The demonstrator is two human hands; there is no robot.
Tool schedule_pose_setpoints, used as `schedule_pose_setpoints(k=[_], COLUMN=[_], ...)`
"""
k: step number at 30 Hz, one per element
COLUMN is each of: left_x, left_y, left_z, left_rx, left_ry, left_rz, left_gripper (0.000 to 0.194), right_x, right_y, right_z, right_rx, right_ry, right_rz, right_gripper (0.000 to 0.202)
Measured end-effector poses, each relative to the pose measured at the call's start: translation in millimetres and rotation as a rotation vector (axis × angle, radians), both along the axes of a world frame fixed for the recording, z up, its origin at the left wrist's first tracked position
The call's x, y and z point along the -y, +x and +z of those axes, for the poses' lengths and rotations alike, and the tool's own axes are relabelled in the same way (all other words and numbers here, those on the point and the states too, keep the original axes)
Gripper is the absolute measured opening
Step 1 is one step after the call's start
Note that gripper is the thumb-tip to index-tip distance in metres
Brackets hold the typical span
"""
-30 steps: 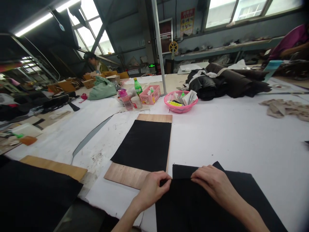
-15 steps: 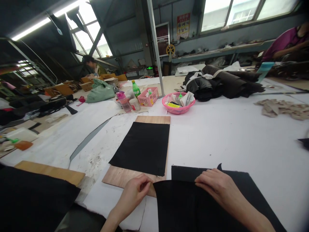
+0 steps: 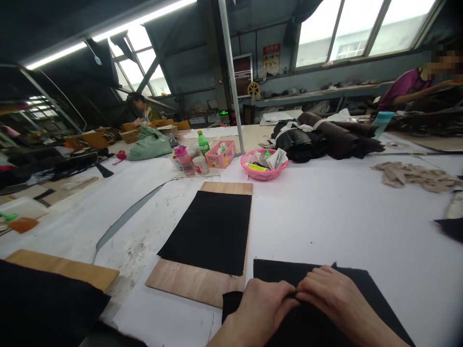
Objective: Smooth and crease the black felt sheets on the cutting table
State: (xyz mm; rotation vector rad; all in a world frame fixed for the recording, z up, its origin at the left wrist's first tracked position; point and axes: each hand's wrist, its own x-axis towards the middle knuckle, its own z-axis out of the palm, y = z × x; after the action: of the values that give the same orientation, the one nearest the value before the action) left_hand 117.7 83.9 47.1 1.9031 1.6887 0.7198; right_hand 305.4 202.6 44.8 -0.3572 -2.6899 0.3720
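My left hand (image 3: 265, 306) is closed, its thumb and fingers pinching the upper edge of a thin black sheet (image 3: 302, 325). Right beside it, my right hand (image 3: 334, 299) pinches the same edge, so the fingertips of both hands nearly meet. A corner of this sheet sticks out left of my left hand. Under and behind the hands lies another black sheet (image 3: 280, 271), flat on the white-covered table (image 3: 311, 212). Farther ahead, a black rectangular piece (image 3: 211, 231) rests on a wooden board (image 3: 181, 282).
At the left, more black material (image 3: 43, 303) lies over a second board (image 3: 61, 265). Toward the back stand a pink basket (image 3: 264, 173), a pink box (image 3: 220, 154) and a green bottle (image 3: 203, 143). Dark rolls (image 3: 325, 135) lie behind. Two people sit farther off.
My left hand has moved right along the sheet's edge, from its left corner to beside my right hand. My right hand stays pinched on the edge. The view has shifted slightly.
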Motion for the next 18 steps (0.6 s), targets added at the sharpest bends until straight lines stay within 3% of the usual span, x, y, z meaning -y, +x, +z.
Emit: schedule_pose_setpoints(k=[7,10,13,18], left_x=[15.5,21.2,25.1,27.6], left_y=[-23.7,-26.8,-26.3,-23.2], left_z=[6.5,4.2,2.7,0.6], left_rx=[0.076,0.079,0.074,0.179], left_ry=[-0.118,-0.125,-0.143,-0.178], left_rz=[0.066,0.073,0.052,0.041], left_gripper=[0.023,0.024,0.022,0.028], right_x=[-28.6,-26.6,-23.5,-20.4], right_y=[51.0,48.5,37.7,27.9], right_z=[-5.7,-13.2,-25.0,-53.5], right_rx=[0.054,0.047,0.048,0.037], right_ry=[-0.263,-0.369,-0.34,-0.332], right_rz=[-0.238,-0.217,-0.203,-0.326], right_gripper=[0.02,0.018,0.024,0.02])
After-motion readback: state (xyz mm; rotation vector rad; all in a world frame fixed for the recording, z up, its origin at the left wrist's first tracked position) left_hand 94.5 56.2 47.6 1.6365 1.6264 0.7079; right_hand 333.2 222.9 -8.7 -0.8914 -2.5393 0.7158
